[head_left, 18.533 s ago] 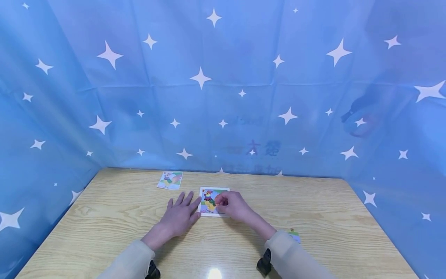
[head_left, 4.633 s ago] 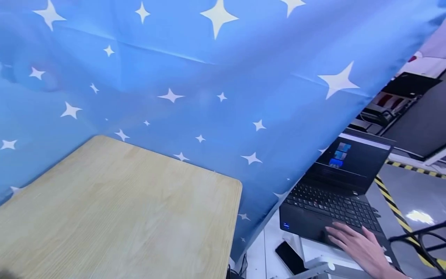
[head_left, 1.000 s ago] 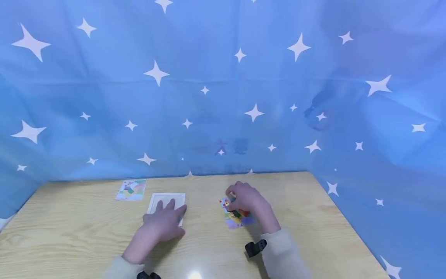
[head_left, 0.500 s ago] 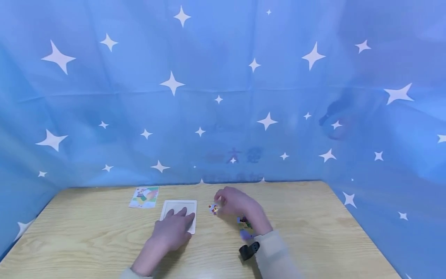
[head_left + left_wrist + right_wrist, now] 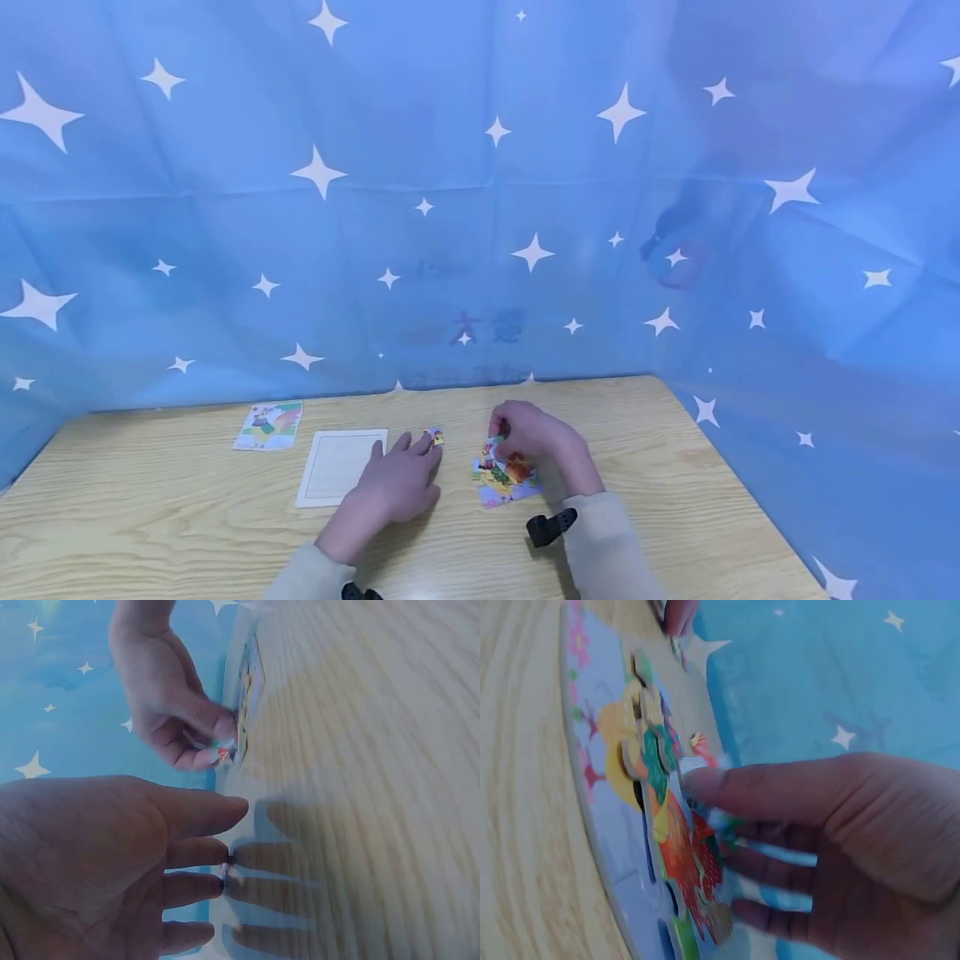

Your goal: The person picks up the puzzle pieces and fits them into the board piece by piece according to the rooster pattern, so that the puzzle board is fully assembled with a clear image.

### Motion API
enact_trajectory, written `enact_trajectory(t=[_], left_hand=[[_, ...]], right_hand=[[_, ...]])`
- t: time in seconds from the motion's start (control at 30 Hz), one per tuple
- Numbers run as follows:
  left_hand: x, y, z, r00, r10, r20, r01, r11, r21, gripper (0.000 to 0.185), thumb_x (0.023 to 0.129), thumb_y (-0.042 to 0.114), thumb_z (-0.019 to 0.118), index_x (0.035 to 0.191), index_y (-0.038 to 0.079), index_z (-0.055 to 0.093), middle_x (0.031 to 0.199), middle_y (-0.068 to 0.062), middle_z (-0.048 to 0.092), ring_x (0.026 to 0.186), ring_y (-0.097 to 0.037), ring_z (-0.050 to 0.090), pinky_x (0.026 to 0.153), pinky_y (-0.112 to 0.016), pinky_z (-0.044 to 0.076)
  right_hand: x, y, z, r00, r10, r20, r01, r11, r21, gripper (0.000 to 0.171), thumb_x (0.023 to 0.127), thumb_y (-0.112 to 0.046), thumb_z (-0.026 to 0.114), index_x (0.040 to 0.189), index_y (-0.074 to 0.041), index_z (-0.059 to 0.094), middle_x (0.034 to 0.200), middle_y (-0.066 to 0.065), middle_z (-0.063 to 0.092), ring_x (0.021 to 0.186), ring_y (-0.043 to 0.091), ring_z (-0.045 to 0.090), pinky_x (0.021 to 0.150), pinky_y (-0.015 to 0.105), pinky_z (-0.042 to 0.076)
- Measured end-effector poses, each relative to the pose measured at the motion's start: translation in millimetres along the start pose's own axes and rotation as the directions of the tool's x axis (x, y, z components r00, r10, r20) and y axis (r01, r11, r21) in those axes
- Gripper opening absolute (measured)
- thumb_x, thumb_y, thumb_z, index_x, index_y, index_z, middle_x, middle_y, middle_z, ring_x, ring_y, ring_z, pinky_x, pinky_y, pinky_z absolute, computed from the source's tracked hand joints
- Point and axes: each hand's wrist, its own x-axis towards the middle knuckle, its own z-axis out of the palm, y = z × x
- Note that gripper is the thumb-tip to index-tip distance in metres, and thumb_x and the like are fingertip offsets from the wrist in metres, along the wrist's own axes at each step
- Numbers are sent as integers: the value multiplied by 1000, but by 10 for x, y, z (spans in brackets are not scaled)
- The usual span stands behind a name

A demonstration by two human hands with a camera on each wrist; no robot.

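- Nearest the viewer, two pale sleeves come up from the bottom edge onto the wooden table (image 5: pixel 187 517), with a black clip (image 5: pixel 550 527) at the right cuff.
- The left hand (image 5: pixel 401 487) lies palm down on the table, its fingers straight and spread. It holds nothing.
- The left hand's fingertips (image 5: pixel 229 859) reach a small loose puzzle piece (image 5: pixel 434 437) lying flat on the wood. In the left wrist view, a dark speck shows right at those fingertips, but it is too blurred to tell whether they touch the piece.
- The right hand (image 5: pixel 540 437) rests over the far edge of a cluster of joined puzzle pieces (image 5: pixel 504 479), which lies flat on the table just right of the left hand.
- In the left wrist view, the right hand's fingers (image 5: pixel 202 742) curl and pinch a small coloured bit at the cluster's edge. In the right wrist view, they lie across the picture side of the pieces, which shows orange, green and lilac.
- Just left of the left hand lies a white empty puzzle frame (image 5: pixel 337 467), flat and clear of the fingers.
- Farther left sits a small picture card (image 5: pixel 268 424), near the frame but apart from it.
- Behind the table hangs a blue cloth with white stars (image 5: pixel 480 208), closing off the back and both sides.
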Motion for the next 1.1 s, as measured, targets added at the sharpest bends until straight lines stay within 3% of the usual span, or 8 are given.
enact_trajectory(t=[0.17, 0.27, 0.37, 0.5, 0.63, 0.8, 0.97, 1.1], left_hand=[[-18, 26, 6, 1000, -11, 4, 11, 1000, -9, 56, 98, 31, 67, 149, 9, 56, 159, -13, 43, 148, -44, 32, 113, -72, 21], [-75, -16, 23, 1000, -20, 11, 20, 999, -29, 58, 98, 33, 66, 150, 10, 54, 160, -11, 42, 148, -45, 30, 114, -73, 18], [-134, -84, 44, 999, -44, 18, 45, 998, -47, 59, 99, 34, 67, 150, 9, 53, 160, -10, 42, 148, -47, 29, 112, -75, 16], [-167, -149, 55, 999, -46, 0, 46, 998, -51, 58, 99, 34, 66, 149, 7, 55, 161, -11, 40, 149, -48, 25, 111, -78, 14], [-118, -159, 30, 1000, -16, -13, 15, 999, -42, 56, 99, 34, 66, 147, 5, 56, 161, -12, 40, 149, -47, 26, 110, -78, 15], [-41, -133, 8, 1000, -22, 11, 22, 999, -42, 59, 100, 37, 65, 148, 6, 55, 159, -10, 44, 148, -46, 30, 110, -78, 15], [-10, -83, 3, 999, -28, 16, 29, 999, -43, 60, 100, 38, 64, 149, 6, 54, 159, -10, 43, 149, -46, 28, 111, -77, 15], [-46, 16, -39, 1000, -14, 8, 15, 999, -31, 59, 100, 37, 64, 150, 7, 54, 161, -12, 40, 150, -45, 26, 112, -76, 13]], right_hand=[[172, -93, 71, 994, -92, -54, 97, 989, 112, 6, 96, -9, 72, 96, -13, 68, 89, -2, 66, 80, 14, 60, 75, 35, 52], [270, -141, 143, 992, -107, -67, 112, 990, 82, 10, 97, -9, 71, 106, -13, 70, 99, -4, 67, 94, 13, 62, 86, 38, 52], [267, -145, 153, 996, -56, -76, 57, 998, 9, 23, 95, -8, 72, 117, -10, 70, 108, -1, 67, 101, 17, 63, 90, 40, 53], [121, -78, 57, 995, 57, -83, -65, 993, -97, 32, 85, -5, 80, 116, -9, 71, 109, 2, 65, 97, 20, 61, 86, 41, 53], [14, 22, -3, 989, 129, -72, -137, 984, -111, 25, 81, -7, 84, 102, -11, 69, 96, 0, 60, 81, 19, 54, 73, 37, 49], [-8, 98, -41, 992, 103, -74, -108, 991, -76, 19, 86, -2, 78, 99, -12, 70, 89, 0, 60, 77, 18, 51, 72, 36, 47], [-60, 185, -101, 993, 58, -105, -68, 993, -92, 23, 88, 4, 74, 107, -10, 72, 92, 0, 61, 83, 17, 52, 79, 36, 49], [-75, 180, -110, 996, 35, -86, -43, 995, -91, 32, 91, 10, 63, 113, -10, 73, 97, 0, 63, 87, 18, 54, 82, 37, 50]])
